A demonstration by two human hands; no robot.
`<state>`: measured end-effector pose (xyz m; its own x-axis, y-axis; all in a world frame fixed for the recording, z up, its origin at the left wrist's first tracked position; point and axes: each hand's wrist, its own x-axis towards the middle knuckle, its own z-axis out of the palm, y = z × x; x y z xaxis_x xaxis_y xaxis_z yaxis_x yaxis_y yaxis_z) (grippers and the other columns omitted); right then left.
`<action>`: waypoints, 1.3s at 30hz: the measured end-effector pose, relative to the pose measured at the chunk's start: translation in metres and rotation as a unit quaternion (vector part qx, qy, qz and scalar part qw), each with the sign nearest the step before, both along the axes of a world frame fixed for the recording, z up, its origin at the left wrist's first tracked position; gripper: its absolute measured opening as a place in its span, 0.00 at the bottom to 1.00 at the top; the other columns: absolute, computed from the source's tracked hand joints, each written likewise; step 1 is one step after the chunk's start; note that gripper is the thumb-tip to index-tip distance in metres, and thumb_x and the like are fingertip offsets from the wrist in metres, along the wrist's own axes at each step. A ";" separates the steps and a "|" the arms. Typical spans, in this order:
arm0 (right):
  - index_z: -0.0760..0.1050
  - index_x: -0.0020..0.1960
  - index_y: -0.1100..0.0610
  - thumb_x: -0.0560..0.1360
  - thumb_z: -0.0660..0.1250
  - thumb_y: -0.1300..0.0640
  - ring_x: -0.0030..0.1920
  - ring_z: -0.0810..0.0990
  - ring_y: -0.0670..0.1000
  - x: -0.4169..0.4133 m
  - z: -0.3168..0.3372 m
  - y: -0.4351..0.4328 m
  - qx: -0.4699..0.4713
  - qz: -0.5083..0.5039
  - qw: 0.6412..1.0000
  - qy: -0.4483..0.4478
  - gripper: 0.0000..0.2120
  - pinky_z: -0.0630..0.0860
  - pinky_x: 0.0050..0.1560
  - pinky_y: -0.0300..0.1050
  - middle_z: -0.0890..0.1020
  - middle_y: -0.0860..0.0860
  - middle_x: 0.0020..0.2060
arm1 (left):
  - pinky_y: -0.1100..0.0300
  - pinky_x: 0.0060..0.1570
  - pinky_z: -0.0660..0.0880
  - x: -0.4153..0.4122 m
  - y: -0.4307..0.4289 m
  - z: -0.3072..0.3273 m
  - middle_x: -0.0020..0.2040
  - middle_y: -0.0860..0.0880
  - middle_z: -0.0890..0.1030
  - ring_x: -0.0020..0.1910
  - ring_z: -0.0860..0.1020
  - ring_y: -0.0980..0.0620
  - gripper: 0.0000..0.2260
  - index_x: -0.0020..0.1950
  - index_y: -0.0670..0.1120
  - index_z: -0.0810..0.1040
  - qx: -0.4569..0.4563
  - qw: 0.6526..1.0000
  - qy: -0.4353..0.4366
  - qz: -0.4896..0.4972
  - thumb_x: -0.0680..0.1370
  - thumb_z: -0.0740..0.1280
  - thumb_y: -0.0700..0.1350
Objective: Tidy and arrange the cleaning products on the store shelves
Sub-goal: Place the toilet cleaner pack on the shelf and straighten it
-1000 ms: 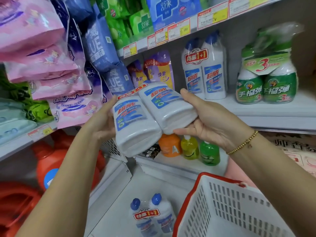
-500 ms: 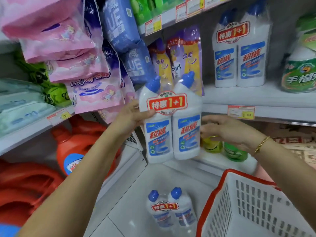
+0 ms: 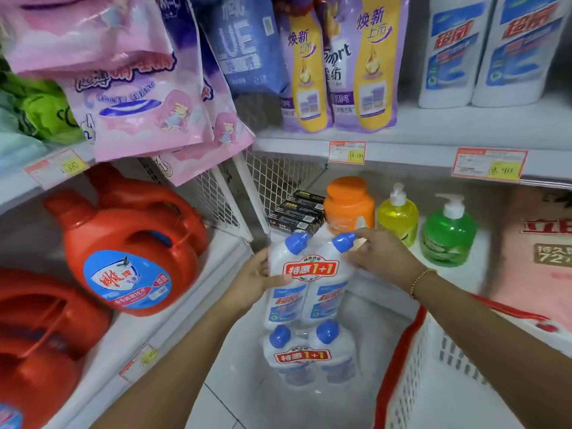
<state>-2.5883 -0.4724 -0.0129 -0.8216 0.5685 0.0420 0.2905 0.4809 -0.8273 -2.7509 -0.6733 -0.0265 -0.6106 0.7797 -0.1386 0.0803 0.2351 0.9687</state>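
Left grip (image 3: 250, 281) and right grip (image 3: 382, 258) clasp the twin-pack (image 3: 309, 292), overlapping a blurred floor pack (image 3: 301, 357).

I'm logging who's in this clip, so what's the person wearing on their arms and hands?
No sleeves show: both arms are uncovered to the frame's edge. The left hand and right hand wear no gloves. The only item worn is a thin gold beaded bracelet on the right wrist.
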 end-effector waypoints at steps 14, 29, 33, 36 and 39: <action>0.68 0.47 0.57 0.71 0.72 0.52 0.44 0.76 0.54 -0.002 -0.044 -0.025 0.056 0.093 0.973 -0.206 0.15 0.66 0.42 0.41 0.82 0.59 0.48 | 0.51 0.55 0.79 -0.008 -0.020 -0.055 0.56 0.45 0.83 0.56 0.81 0.44 0.10 0.59 0.44 0.79 -0.088 0.988 -0.123 0.013 0.79 0.65 0.37; 0.79 0.46 0.57 0.75 0.67 0.54 0.48 0.79 0.54 0.043 0.077 0.033 0.231 0.016 0.971 -0.055 0.07 0.74 0.48 0.46 0.83 0.53 0.44 | 0.61 0.51 0.79 0.066 0.111 0.142 0.44 0.47 0.84 0.46 0.82 0.52 0.05 0.46 0.49 0.82 0.130 0.979 0.155 -0.005 0.75 0.70 0.38; 0.78 0.48 0.57 0.75 0.67 0.54 0.44 0.78 0.53 0.104 0.138 0.074 0.336 -0.237 0.895 0.173 0.06 0.71 0.45 0.49 0.81 0.53 0.42 | 0.63 0.49 0.77 0.094 0.194 0.197 0.44 0.52 0.81 0.44 0.79 0.57 0.08 0.52 0.45 0.80 0.223 0.954 0.197 -0.038 0.75 0.70 0.36; 0.78 0.54 0.61 0.77 0.64 0.52 0.49 0.78 0.63 0.140 0.134 0.115 0.368 -0.354 0.859 0.042 0.13 0.71 0.44 0.52 0.80 0.63 0.47 | 0.68 0.49 0.76 0.105 0.272 0.204 0.48 0.53 0.81 0.47 0.79 0.59 0.15 0.56 0.42 0.76 0.161 0.968 0.179 -0.072 0.71 0.74 0.40; 0.81 0.43 0.62 0.77 0.61 0.47 0.39 0.79 0.64 0.151 0.120 0.135 0.423 -0.386 0.818 -0.052 0.19 0.66 0.34 0.48 0.80 0.64 0.37 | 0.54 0.49 0.79 0.100 0.336 0.209 0.51 0.44 0.83 0.48 0.82 0.47 0.13 0.56 0.39 0.78 0.119 0.986 0.105 -0.051 0.72 0.72 0.39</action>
